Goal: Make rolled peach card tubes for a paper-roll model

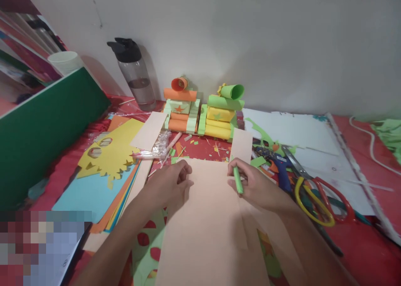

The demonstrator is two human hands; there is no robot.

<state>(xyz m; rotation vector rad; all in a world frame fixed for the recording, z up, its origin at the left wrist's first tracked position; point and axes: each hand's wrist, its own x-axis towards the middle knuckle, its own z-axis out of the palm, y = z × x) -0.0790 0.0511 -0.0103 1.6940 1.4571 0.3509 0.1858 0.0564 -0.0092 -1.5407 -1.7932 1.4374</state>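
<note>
A peach paper sheet (pixel 209 223) lies in front of me, with a second peach piece partly under its right side. At its upper left edge rests my left hand (pixel 171 183), fingers loosely curled, thumb and forefinger a little apart on the paper. My right hand (pixel 253 183) grips a slim green pen (pixel 238 180) over the sheet's upper right edge. Just behind that hand lies a small peach strip (pixel 242 146). Another peach rectangle (pixel 149 130) lies farther left. Green paper with cut-out holes (pixel 147 252) shows under the sheet.
Two paper tank models (pixel 180 117) stand by the wall beside a water bottle (pixel 138 79). Scissors (pixel 308 179) and a blue glue gun (pixel 282 169) lie right. Yellow cut paper (pixel 115 146), coloured sheets and a green box (pixel 56 123) are left. Paper scraps litter the red tabletop.
</note>
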